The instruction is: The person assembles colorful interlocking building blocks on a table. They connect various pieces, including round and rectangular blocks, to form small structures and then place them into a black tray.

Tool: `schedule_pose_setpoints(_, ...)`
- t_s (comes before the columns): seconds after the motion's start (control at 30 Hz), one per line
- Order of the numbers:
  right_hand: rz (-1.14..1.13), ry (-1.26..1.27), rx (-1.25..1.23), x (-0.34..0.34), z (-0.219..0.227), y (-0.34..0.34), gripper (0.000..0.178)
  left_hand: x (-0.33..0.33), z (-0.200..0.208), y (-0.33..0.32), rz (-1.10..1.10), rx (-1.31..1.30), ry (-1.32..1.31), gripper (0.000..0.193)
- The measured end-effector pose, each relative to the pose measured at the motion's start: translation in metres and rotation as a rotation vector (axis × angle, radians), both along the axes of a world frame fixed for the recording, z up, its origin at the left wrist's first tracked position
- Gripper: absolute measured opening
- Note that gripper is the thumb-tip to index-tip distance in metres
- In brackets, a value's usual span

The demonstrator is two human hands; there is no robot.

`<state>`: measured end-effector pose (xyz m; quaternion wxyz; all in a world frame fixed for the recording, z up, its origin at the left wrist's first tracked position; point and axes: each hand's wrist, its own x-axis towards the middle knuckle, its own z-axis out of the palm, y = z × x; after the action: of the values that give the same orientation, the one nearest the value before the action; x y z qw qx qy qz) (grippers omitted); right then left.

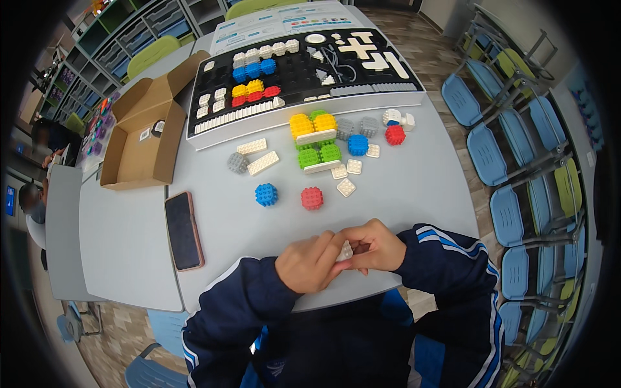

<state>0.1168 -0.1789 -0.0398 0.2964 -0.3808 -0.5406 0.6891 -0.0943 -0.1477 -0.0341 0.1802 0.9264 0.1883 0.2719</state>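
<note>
Close to the table's front edge, my left hand (pixel 312 260) and my right hand (pixel 373 245) meet around a small white studded block (pixel 345 251). Fingers of both hands are closed on it and cover most of it. Beyond them lie a blue studded cube (pixel 266 194) and a red studded cube (pixel 312 198). Farther off stands an assembly of yellow blocks (pixel 313 125) and green blocks (pixel 319 155) with white plates. Around it are small white square plates (pixel 347 187), another blue cube (pixel 358 145), grey cubes (pixel 368 126) and a second red cube (pixel 394 134).
A black-lined kit tray (pixel 297 71) with sorted blocks fills the table's far side. Left of it sits an open cardboard box (pixel 139 145). A phone (pixel 184 231) lies by the table seam. Two white bars (pixel 263 163) rest near a grey cube (pixel 237 163). Stacked chairs (pixel 488 155) stand right.
</note>
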Motion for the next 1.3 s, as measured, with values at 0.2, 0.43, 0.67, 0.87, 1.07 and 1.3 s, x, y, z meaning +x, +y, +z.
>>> schedule_pose_setpoints(0.2,-0.049,-0.009,-0.089,-0.007,-0.002,0.013,0.028,-0.002,-0.011,0.007,0.092,-0.127,-0.053,0.041)
schedule_pose_setpoints(0.43,-0.217,-0.318,0.636,0.000,-0.016,0.019,0.019,-0.016,-0.003,0.015,0.286,-0.653,-0.287,0.029)
schedule_pose_setpoints(0.67,-0.553,-0.700,0.613,0.041,-0.025,0.057,0.030,-0.021,-0.004,0.018,0.213,-1.156,-0.411,0.031)
schedule_pose_setpoints(0.87,-0.527,-0.971,1.077,0.030,-0.009,0.050,0.043,-0.023,-0.006,0.021,0.119,-1.099,-0.469,0.043)
schedule_pose_setpoints(1.07,-0.206,-0.258,0.289,-0.020,0.038,0.008,0.053,-0.026,0.007,0.003,-0.060,-0.799,-0.284,0.059)
schedule_pose_setpoints(1.3,-0.012,-0.076,0.261,-0.031,0.033,0.003,0.033,-0.077,0.028,-0.012,0.030,-0.593,-0.149,0.055)
